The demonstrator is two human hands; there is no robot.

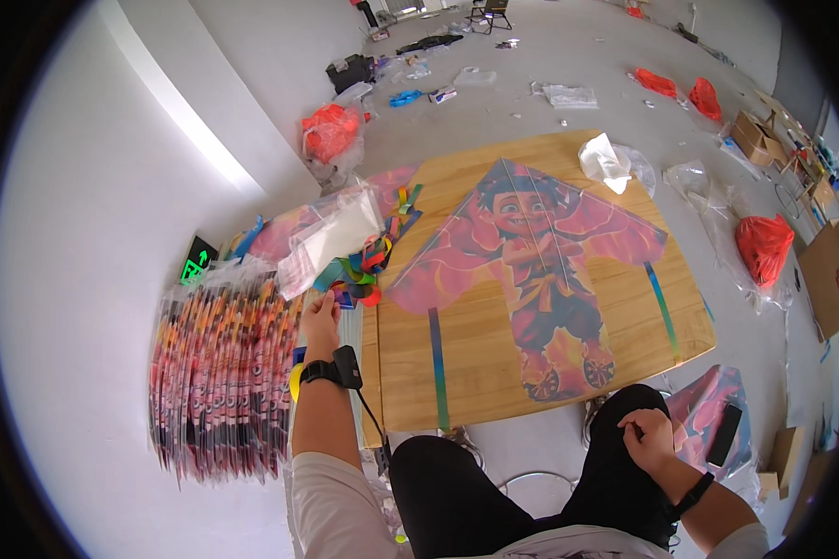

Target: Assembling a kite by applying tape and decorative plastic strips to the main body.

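Observation:
A kite point(541, 252) printed with a cartoon figure and pink flames lies flat on the wooden table, thin rods across its upper part. One blue-green ribbon point(438, 368) hangs from its left wing and another ribbon point(663, 312) from its right wing. At the table's left edge, my left hand point(322, 326) reaches to a heap of colourful ribbons point(350, 267), fingers pinched together. What they hold is too small to make out. My right hand point(648, 440) rests on my right thigh, its fingers curled with nothing in them.
Many bagged printed kites point(224, 373) stand packed in a row at left. A clear plastic packet point(331, 238) lies over the ribbons. White crumpled paper point(606, 163) sits on the table's far right corner. A black oblong object point(724, 435) lies on printed sheets beside my right knee.

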